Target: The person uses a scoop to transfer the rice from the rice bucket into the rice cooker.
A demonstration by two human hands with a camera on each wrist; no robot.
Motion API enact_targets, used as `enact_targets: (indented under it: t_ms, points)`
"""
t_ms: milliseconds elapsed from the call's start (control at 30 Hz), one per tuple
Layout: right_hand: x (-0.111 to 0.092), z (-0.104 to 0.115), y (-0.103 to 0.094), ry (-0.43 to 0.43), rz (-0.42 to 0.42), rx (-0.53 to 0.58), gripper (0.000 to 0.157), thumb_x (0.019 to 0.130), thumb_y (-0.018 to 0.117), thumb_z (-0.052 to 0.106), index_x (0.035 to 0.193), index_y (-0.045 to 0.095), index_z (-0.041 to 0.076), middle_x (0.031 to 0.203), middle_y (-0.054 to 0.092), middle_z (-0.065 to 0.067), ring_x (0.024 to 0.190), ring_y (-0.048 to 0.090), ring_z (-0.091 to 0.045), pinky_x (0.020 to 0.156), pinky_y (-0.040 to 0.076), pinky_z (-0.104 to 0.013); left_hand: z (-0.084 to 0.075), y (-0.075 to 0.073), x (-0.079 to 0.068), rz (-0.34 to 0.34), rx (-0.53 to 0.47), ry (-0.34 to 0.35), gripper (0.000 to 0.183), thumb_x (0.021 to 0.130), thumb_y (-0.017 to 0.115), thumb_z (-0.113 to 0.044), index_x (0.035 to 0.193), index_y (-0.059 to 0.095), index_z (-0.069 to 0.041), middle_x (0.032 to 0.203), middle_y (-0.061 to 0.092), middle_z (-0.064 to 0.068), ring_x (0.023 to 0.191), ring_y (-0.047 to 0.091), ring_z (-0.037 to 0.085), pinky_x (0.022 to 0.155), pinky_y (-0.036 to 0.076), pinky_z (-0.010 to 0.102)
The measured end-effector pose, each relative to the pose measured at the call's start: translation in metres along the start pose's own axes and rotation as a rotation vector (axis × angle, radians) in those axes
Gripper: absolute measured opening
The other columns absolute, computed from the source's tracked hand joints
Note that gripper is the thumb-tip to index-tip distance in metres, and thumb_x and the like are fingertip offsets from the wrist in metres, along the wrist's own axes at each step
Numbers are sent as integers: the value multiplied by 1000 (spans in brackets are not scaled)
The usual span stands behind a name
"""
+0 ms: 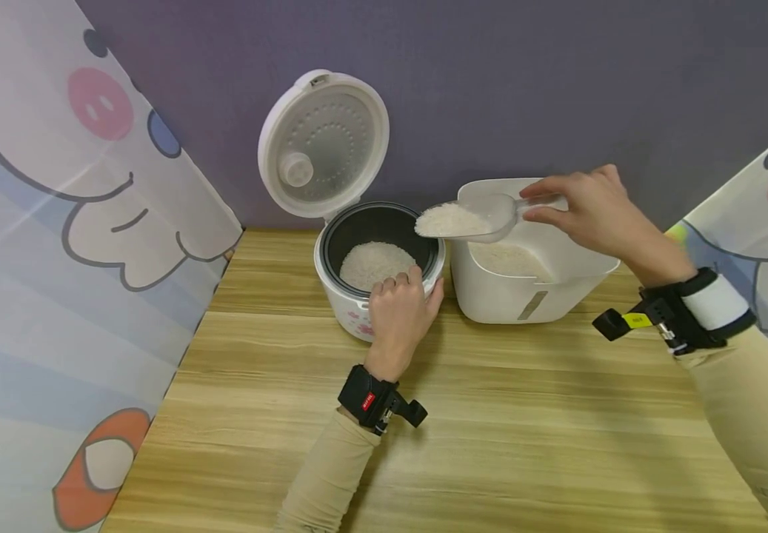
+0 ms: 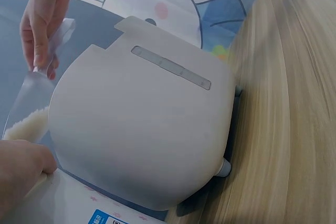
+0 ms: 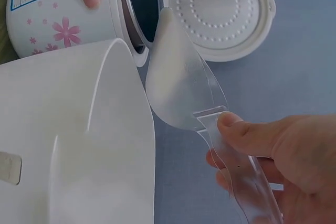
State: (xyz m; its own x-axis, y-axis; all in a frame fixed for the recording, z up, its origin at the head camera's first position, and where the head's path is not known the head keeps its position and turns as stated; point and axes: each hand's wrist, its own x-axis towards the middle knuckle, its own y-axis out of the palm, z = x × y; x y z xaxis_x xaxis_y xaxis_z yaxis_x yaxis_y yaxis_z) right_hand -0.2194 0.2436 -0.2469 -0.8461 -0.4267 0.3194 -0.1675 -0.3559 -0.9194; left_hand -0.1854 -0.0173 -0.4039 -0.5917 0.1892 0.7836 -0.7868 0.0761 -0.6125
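In the head view my right hand [image 1: 590, 211] holds a clear plastic scoop [image 1: 506, 215] by its handle. White rice [image 1: 450, 220] fills the scoop, whose tip reaches over the right edge of the rice cooker [image 1: 350, 314]. My left hand [image 1: 399, 307] grips the cooker's front rim, fingers curled over the edge and thumb outside. More rice [image 1: 373, 263] lies in the dark inner pot [image 1: 350, 226]. The right wrist view shows the thumb pressed on the scoop handle [image 3: 239, 169] and the scoop seen from beneath.
Right of the cooker stands a white rice bin [image 1: 503, 300], with rice at its bottom. The cooker's lid [image 1: 330, 141] stands raised at the back. Both containers rest on a wooden table [image 1: 490, 414] before a grey wall [image 1: 490, 81]. Cartoon-printed sheets [image 1: 37, 311] flank the table.
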Motion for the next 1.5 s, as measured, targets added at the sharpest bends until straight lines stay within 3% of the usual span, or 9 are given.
enact_targets:
  t_ms: [133, 433, 933, 1233, 1500]
  points:
    - [6, 6, 0, -5, 8, -26, 33, 96, 74, 17, 125, 72, 3, 114, 76, -18, 88, 65, -35, 83, 22, -51, -1, -1, 0, 12, -2, -2, 44, 90, 70, -54, 77, 66, -13, 59, 64, 1, 51, 63, 17, 50, 45, 28]
    - [11, 17, 2, -17, -28, -72, 33, 94, 75, 16, 125, 72, 3, 119, 74, -18, 98, 60, -38, 93, 22, -58, -2, -1, 1, -1, -11, -4, 44, 89, 71, -54, 80, 67, -11, 60, 65, 1, 51, 62, 16, 51, 45, 28]
    - [17, 28, 7, -97, -175, -132, 30, 91, 78, 14, 119, 75, 5, 113, 75, -20, 97, 61, -40, 95, 25, -60, -3, -2, 1, 10, 2, -6, 44, 89, 71, -55, 78, 65, -13, 57, 61, -1, 49, 60, 15, 49, 43, 28]
    - [17, 34, 17, -209, -295, -222, 28, 90, 78, 10, 116, 74, 3, 111, 75, -20, 97, 62, -41, 94, 29, -59, -3, -2, 0, 19, -18, -9, 44, 90, 71, -55, 79, 66, -13, 57, 62, -1, 48, 59, 15, 49, 44, 27]
    - [17, 42, 29, -265, -334, -295, 29, 92, 75, 10, 121, 72, 5, 113, 74, -16, 99, 63, -38, 97, 32, -57, -3, -2, 0, 6, -8, -13, 45, 86, 74, -56, 78, 65, -13, 55, 60, 0, 49, 60, 16, 50, 44, 28]
